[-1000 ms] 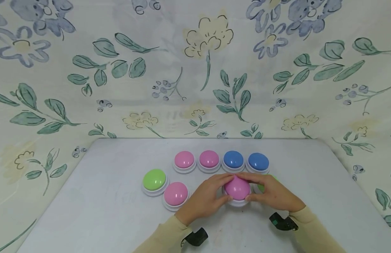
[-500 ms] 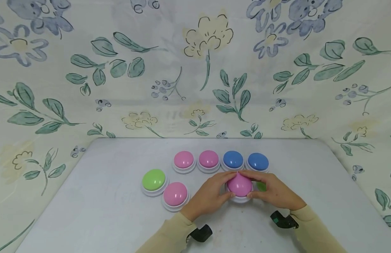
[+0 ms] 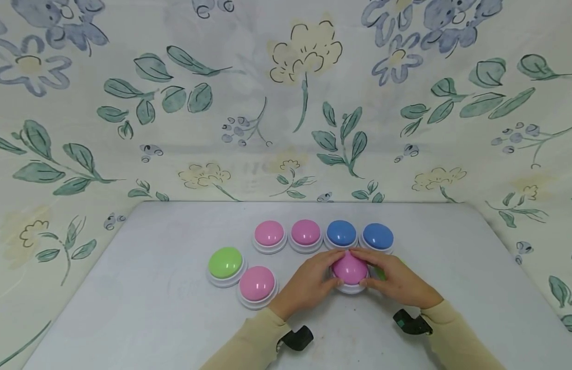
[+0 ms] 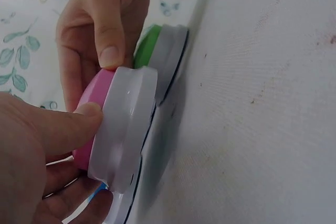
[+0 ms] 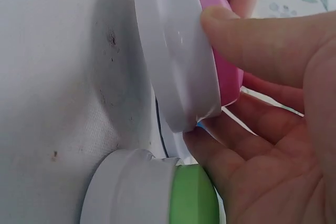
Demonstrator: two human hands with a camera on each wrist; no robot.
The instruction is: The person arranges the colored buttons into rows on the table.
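Observation:
A pink push button (image 3: 350, 268) with a white round base is held between both hands, right of the table's middle. My left hand (image 3: 309, 282) grips its left side, thumb near the front and fingers round the far side. On the opposite side, my right hand (image 3: 399, 280) grips it the same way. Both thumbs press on the pink dome in the wrist views, and the white base (image 4: 123, 124) looks slightly raised off the table. A green push button (image 5: 194, 198) stands close by on the right, mostly covered by my right hand in the head view.
Behind the hands stands a row of two pink buttons (image 3: 306, 234) and two blue buttons (image 3: 341, 234). To the left are a green button (image 3: 225, 263) and another pink button (image 3: 257, 284). The white table (image 3: 142, 288) meets a floral cloth (image 3: 248, 128) at the back.
Both hands have shifted the held pink button slightly right and farther back, closer to the blue buttons. The other buttons have stayed where they were.

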